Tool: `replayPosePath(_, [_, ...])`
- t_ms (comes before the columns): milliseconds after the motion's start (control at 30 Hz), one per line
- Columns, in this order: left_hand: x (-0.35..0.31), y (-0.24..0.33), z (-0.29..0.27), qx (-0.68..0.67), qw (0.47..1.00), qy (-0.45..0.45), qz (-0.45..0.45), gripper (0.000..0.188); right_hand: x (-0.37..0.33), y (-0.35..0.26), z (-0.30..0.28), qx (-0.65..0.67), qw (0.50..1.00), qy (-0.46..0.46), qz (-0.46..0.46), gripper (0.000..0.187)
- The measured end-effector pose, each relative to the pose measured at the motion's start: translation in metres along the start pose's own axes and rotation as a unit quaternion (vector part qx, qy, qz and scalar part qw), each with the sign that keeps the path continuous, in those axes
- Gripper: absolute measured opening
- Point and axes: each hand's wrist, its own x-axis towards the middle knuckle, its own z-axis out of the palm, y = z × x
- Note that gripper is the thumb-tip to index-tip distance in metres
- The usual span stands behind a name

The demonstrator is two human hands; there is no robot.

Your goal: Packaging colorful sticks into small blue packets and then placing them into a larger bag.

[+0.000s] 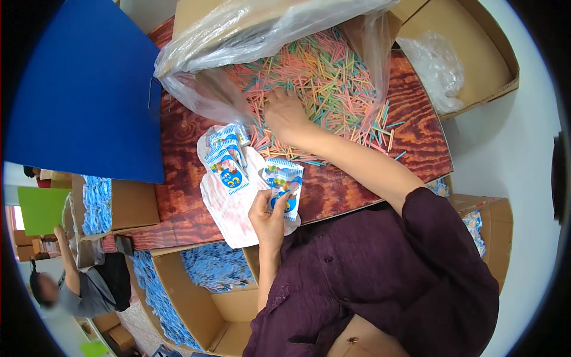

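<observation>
My left hand [268, 216] pinches a small blue-and-white printed packet [284, 178] by its lower part, thumb on top, close to the table's near edge. My right hand [284, 112] reaches forward, palm down, onto a heap of thin pastel sticks [330, 77] in pink, green, yellow and blue. Its fingers lie extended on the sticks, and I make out nothing gripped. Several similar packets [228, 169] overlap on a white, pink-smudged cloth [223, 208] left of the packet I hold. The heap spills out of a plastic-lined box [214, 44].
The wood-patterned table [184, 140] has a blue panel [89, 89] along its left. Below stand cardboard boxes [199, 303] with many blue packets [217, 265]. At right, another box [476, 65] holds clear plastic [434, 68]. A person [89, 288] works at far left.
</observation>
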Motion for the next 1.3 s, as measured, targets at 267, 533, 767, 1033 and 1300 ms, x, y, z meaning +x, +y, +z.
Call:
replayPosePath(267, [-0.001, -0.015, -0.012, -0.02, 1.0, -0.001, 0.0, 0.009, 0.032, -0.017, 0.009, -0.015, 0.986, -0.162, 0.031, 0.025])
replayPosePath(533, [-0.004, -0.008, -0.019, -0.042, 0.999, 0.012, -0.014, 0.008, 0.015, -0.007, 0.011, 0.003, 0.993, -0.119, 0.005, 0.03])
replayPosePath(767, [-0.004, -0.001, -0.018, -0.054, 0.998, 0.0, -0.024, 0.006, 0.051, 0.051, 0.006, 0.232, 0.938, -0.231, 0.116, 0.03])
replayPosePath(1033, [0.002, 0.005, -0.008, -0.108, 0.993, -0.023, -0.04, 0.01, 0.029, 0.134, -0.018, 0.741, 0.595, -0.233, 0.207, 0.019])
replayPosePath(1300, [0.009, 0.01, 0.009, -0.122, 0.99, -0.044, -0.047, 0.007, 0.0, 0.141, -0.037, 0.599, 0.738, -0.16, 0.268, 0.028])
